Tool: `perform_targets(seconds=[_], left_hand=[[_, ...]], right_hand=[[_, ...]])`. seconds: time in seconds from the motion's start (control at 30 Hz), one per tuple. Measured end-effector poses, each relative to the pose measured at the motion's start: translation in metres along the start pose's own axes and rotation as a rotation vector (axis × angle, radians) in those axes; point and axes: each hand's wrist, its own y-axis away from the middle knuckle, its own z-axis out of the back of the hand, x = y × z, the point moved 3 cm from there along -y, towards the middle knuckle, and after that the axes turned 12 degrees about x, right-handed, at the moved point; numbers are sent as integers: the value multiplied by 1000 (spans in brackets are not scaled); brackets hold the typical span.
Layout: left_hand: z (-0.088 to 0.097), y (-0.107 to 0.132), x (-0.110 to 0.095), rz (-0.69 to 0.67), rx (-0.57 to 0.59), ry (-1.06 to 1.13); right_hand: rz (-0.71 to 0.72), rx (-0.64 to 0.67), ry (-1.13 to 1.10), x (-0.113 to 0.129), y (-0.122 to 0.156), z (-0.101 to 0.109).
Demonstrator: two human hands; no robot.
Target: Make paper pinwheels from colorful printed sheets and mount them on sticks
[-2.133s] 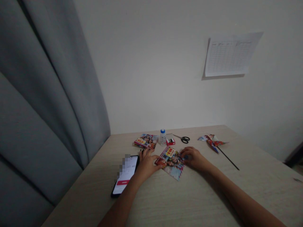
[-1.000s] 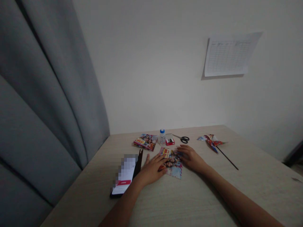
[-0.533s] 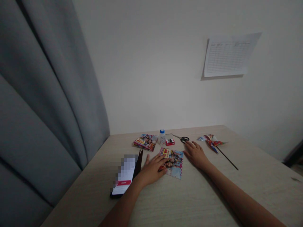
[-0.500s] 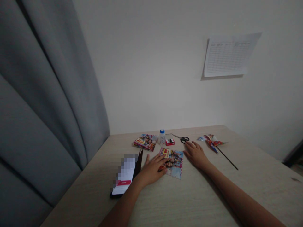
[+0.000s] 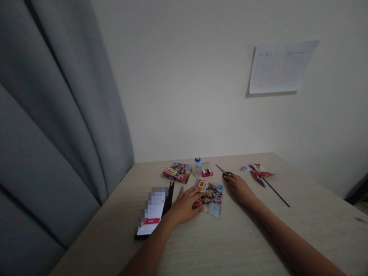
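Note:
My left hand point(image 5: 187, 203) lies flat with spread fingers on the left part of a square of printed, colourful paper point(image 5: 212, 199). Farther right, my right hand point(image 5: 239, 188) has its fingers closed over the handles of the scissors point(image 5: 221, 169). Their blades point away toward the back left, and most of the handle loops are hidden under the fingers. The scissors are still at table level.
Behind the paper stand a blue-capped bottle point(image 5: 197, 166), a small red box point(image 5: 207, 172) and a stack of printed sheets point(image 5: 177, 172). Left lie a phone point(image 5: 152, 214) and dark sticks point(image 5: 170, 195). A paper pinwheel point(image 5: 258, 173) on a stick lies right.
My right hand has closed on the scissors' handles and turned them, so the blades point more away from me. My left hand stays on the paper.

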Motion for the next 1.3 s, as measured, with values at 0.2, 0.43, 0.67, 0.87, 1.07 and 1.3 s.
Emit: perform_targets(seconds=[0.2, 0.43, 0.67, 0.87, 1.07, 1.3], left_hand=[[0, 0, 2, 6, -63, 56], [5, 0, 2, 51, -192, 28], [11, -4, 8, 157, -380, -51], [11, -2, 9, 356, -408, -126], [9, 0, 9, 425, -381, -134], [9, -2, 8, 404, -376, -119]], right_hand=[[-91, -44, -35, 3, 4, 6], [-212, -134, -82, -4, 6, 8], [-267, -121, -43, -3, 13, 17], [-304, -68, -15, -10, 11, 15], [-296, -4, -53, -18, 8, 11], [-309, -35, -60, -18, 10, 15]])
